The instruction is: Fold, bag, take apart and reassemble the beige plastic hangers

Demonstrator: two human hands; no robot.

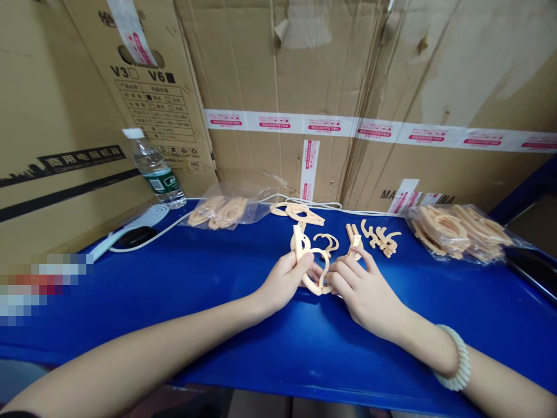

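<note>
Between two bare hands, above the blue desk (270, 354), I have a pale cream, wood-like looped piece (298, 247), its straight strip rising on the left. The left hand (285, 278) grips it, thumb laid across the front, fingers behind. The right hand (359, 290) has its fingers curled at the loop's lower right; from my end I cannot tell whether they pinch it, since the knuckles hide the contact. My main worry is the slim curve: twisted while the left thumb holds firm, it could crack or spring loose, I judge.

Just past the right hand sits a small cream piece with a hole (357, 241), partly hidden; a careless forward push of the knuckles might knock it. Thin cream hook-shaped pieces (334, 244) lie near, easily lost from sight behind the hands. Farther right, cream branched pieces (383, 239) cluster closely, so lifting one could drag others along.

Farther back, flat cream oval pieces (311, 217) lie near a white cable (335, 205), where a tug on the cable could shift them.
</note>
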